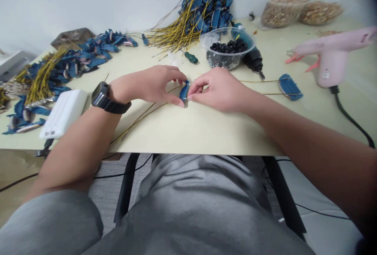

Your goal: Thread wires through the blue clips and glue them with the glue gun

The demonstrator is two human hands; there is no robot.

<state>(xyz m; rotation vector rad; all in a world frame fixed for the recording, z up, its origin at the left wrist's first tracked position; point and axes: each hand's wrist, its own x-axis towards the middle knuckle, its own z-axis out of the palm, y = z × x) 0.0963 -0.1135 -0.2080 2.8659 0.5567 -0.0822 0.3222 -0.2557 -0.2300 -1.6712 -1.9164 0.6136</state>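
Blue piece [184,91] is on the table [194,137], near the front edge, between both hands. Left hand [154,84]: thumb and forefinger apart, one by each end of it; can't tell if they're gripping. Right hand [219,90]: thumb and forefinger tips together at its right edge, whatever's between them too small to see. Yellow wires [141,118] run left beneath left hand. Second blue piece [290,87] right, near pink glue gun [335,52].

White power bank [63,113] at left, pink glue gun [332,58] at right
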